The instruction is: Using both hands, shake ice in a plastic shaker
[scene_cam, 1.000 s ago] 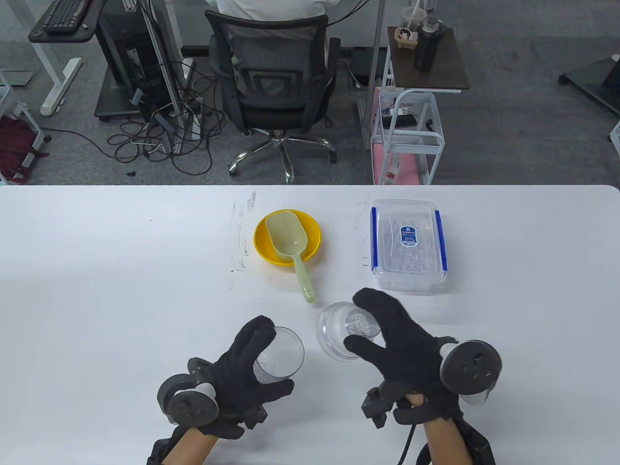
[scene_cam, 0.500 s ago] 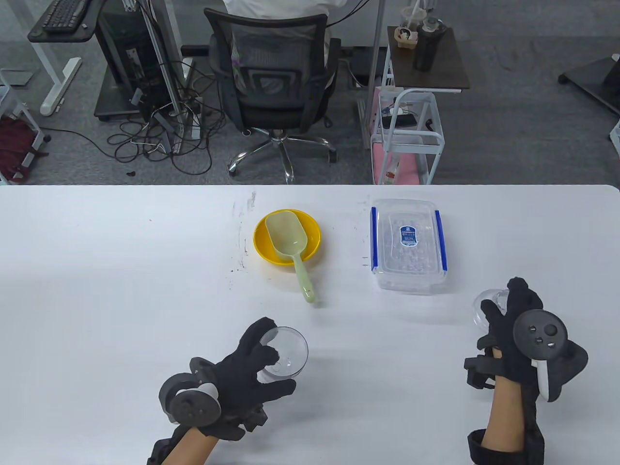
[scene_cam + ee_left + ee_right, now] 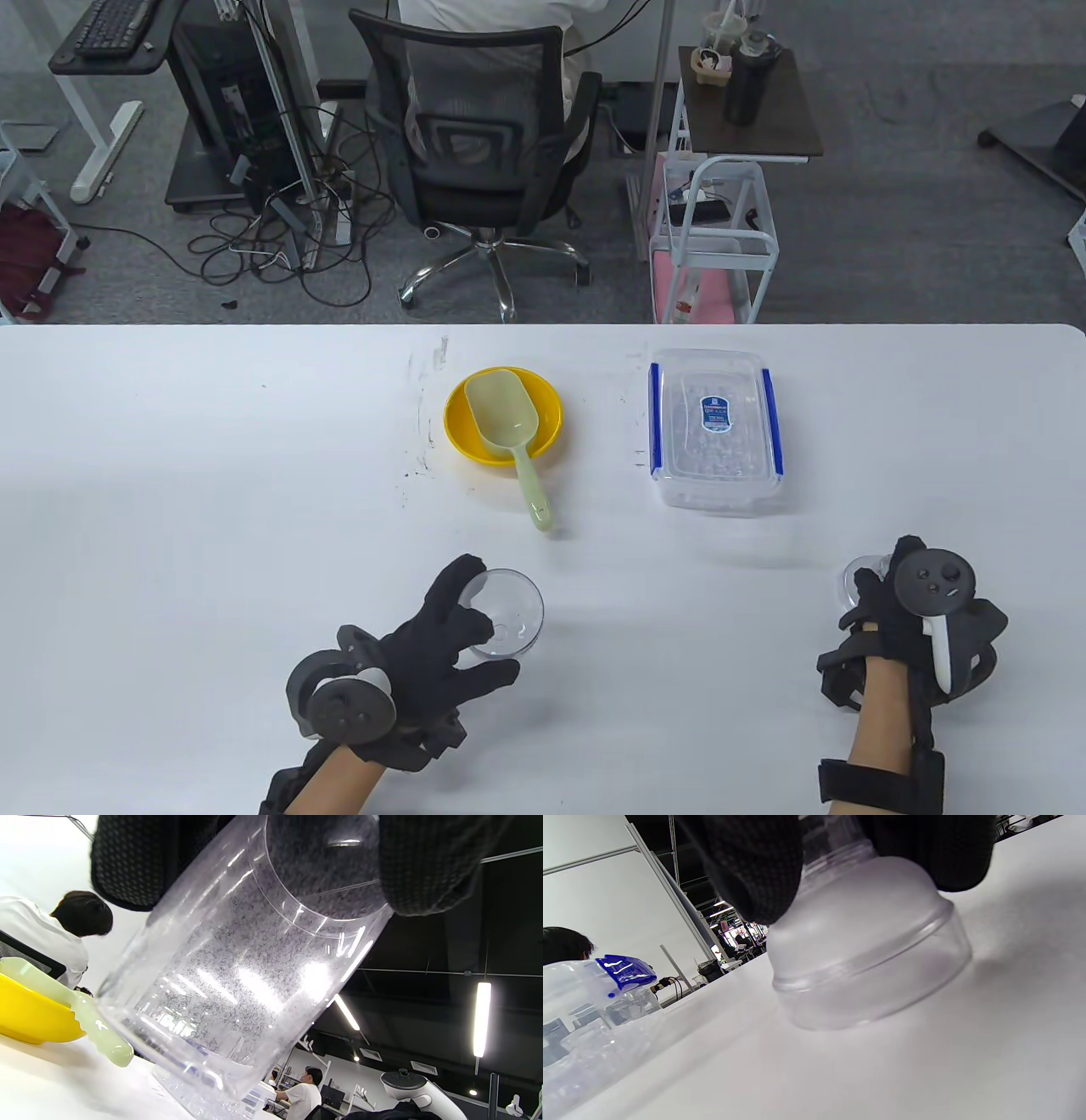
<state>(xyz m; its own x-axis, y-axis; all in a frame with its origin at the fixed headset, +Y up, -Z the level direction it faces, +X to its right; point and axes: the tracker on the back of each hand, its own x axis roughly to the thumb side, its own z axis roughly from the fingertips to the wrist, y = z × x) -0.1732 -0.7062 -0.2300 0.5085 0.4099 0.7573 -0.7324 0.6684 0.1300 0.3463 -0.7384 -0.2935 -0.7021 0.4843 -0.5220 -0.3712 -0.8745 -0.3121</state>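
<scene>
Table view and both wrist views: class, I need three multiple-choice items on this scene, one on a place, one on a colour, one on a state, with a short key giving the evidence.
1. Where does the pale green plastic scoop lie?
A. In the round yellow bowl
B. On the clear lidded storage box
C. In the left hand

2. What colour are the clips on the clear lidded storage box?
A. Red
B. Blue
C. Yellow

3. What state is the clear plastic shaker cup in?
A. Capped
B. Open-topped, held by the left hand
C. Lying flat, untouched

Key: 1 A, its head sits in the bowl, handle over the rim. 2 B, blue clips on both long sides. 3 B, the right hand holds the clear domed shaker lid on the white table.
</scene>
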